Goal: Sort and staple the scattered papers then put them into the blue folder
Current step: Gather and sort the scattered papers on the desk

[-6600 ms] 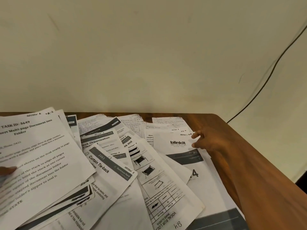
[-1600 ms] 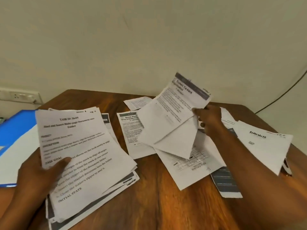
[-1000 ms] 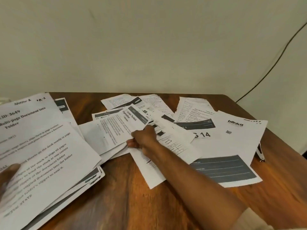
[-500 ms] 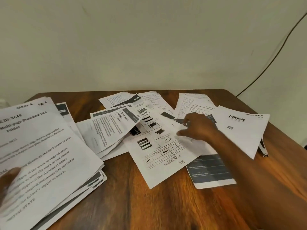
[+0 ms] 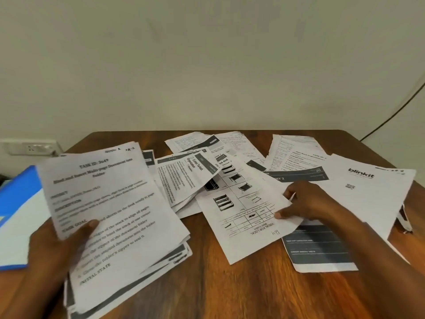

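Behind our wooden table [image 5: 241, 284] stood a plain pale wall, with a socket strip [image 5: 30, 147] at the far left and a dark cable [image 5: 391, 116] trailing down at the right. We gripped a gathered stack [image 5: 119, 217] in our left hand [image 5: 59, 247], thumb curled over the top sheet, the lower end of the bundle resting on the wood. Our right hand [image 5: 308, 203] lay on the near right corner of a sheet with furniture pictures [image 5: 243, 217], thumb and fingers closing on its edge; whether the corner was already pinched clear of the table we could not tell.

More scattered papers [image 5: 207, 157] overlapped across the far middle, a blinkit sheet [image 5: 368, 194] lay to the right, and a dark-banded page [image 5: 319, 247] lay partly under our right forearm. The blue folder [image 5: 16, 192] lay at the left edge, partly behind the stack and just beside our left hand, well apart from the right. No stapler was plainly visible.

We judged the sorting only partway done. Dragging the picture sheet could pull the overlapping pages near it along and jumble their order, or our forearm could sweep the banded page toward the near edge. The stack, held by one hand at one side, looked liable to fan out and slip out of alignment
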`<state>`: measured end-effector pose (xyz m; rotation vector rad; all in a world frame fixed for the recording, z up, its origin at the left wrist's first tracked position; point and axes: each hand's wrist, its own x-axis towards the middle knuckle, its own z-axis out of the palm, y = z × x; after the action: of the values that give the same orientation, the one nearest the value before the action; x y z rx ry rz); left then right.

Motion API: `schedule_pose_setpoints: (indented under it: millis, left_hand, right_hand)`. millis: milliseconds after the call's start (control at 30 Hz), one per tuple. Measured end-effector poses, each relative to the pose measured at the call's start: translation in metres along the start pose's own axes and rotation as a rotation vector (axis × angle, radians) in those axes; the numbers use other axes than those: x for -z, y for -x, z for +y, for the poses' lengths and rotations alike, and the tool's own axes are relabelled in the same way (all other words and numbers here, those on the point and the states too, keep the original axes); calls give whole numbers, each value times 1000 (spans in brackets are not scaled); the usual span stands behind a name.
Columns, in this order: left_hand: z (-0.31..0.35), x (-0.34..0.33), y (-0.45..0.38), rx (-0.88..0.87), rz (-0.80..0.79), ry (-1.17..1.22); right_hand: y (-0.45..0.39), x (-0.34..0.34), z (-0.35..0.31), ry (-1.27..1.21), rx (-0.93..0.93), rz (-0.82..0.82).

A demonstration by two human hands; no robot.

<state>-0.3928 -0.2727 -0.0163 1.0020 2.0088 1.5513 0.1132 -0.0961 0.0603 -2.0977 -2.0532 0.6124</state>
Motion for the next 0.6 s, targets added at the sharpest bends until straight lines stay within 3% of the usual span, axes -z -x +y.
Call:
schedule_pose_setpoints:
  millis: [67,267,467,600]
  left_hand:
    - [48,-17,29,-84,-16,-34]
    - [69,-44,34,-61,-85,-38]
    - [72,-50,35,-112,-142,47]
    - [65,-43,35,-59,-103,96]
  right_hand:
    - [-1,0,1,-20,21,-10]
    - [-1,6,8,-80,79,37]
    - [34,13,-33,-602,155,-22]
    - [53,-22,-73,-783,143,-99]
